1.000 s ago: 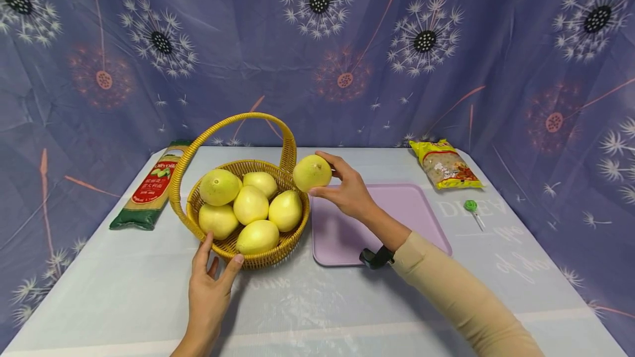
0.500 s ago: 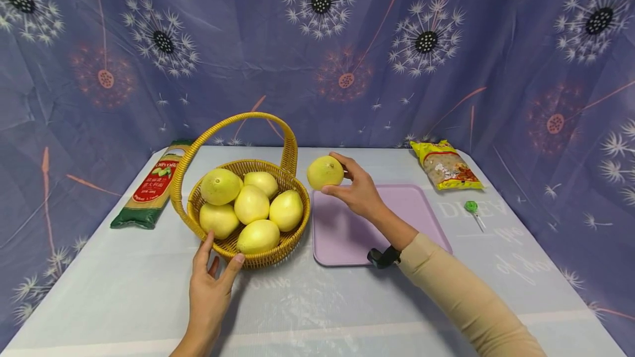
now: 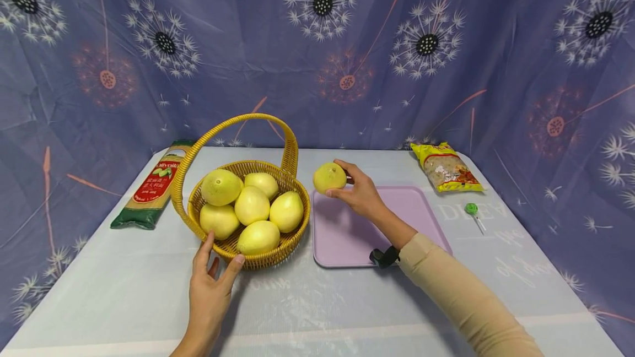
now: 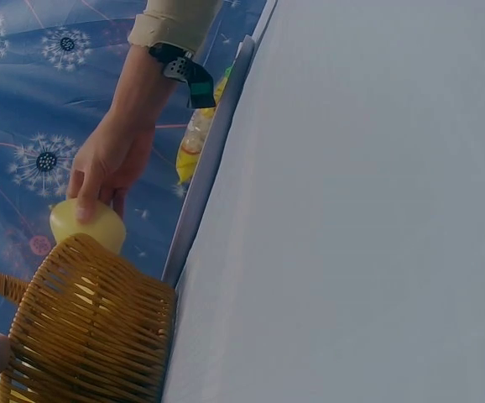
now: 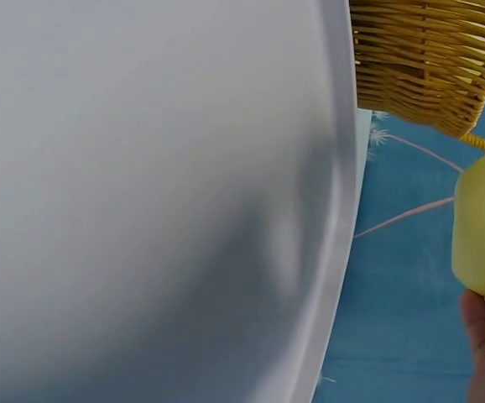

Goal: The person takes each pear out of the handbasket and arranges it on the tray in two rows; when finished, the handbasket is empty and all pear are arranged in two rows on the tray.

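Holding a yellow fruit (image 3: 329, 178) in mid-air, thumb and fingers of the right hand (image 3: 358, 189) closed round its side, by the far left corner of the lilac tray (image 3: 337, 236) as seen from the head. Shifted rightward and a little lower since a second ago, now apart from the wicker basket's (image 3: 268, 260) rim. Resting the left hand (image 3: 210, 288) on the basket's near rim, fingers spread wide, same as before. Can count six more fruits (image 3: 252, 205) inside; farther right, can see a green lollipop (image 3: 471, 209), unmoved on the table (image 3: 124, 291).
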### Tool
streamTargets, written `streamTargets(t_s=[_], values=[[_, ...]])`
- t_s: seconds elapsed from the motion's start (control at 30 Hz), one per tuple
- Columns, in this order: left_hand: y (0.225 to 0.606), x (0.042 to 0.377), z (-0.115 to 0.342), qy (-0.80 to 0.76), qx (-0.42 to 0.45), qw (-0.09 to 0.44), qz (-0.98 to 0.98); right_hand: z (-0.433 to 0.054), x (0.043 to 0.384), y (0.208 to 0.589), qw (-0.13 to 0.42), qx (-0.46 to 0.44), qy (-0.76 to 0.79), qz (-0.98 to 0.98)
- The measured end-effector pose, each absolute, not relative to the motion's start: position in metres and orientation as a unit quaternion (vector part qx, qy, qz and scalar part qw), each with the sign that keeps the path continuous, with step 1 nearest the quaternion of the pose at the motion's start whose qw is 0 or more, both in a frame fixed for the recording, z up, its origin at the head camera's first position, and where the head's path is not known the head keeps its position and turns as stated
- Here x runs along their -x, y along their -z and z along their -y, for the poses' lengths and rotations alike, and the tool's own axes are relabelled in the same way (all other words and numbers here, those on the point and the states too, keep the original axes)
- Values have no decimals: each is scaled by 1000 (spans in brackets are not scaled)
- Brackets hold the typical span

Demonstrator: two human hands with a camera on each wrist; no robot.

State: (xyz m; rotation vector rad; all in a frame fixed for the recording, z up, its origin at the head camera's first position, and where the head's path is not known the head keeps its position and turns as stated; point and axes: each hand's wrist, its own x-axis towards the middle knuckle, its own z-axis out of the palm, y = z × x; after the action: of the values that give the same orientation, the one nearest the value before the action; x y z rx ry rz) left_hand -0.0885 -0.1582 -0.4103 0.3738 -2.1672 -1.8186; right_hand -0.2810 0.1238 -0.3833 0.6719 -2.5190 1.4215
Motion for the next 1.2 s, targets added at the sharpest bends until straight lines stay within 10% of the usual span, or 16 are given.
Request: streamTargets(t_s=[1.2], values=[[411, 89, 158, 628, -133, 152, 752, -122, 302, 408, -24, -143, -421, 895]])
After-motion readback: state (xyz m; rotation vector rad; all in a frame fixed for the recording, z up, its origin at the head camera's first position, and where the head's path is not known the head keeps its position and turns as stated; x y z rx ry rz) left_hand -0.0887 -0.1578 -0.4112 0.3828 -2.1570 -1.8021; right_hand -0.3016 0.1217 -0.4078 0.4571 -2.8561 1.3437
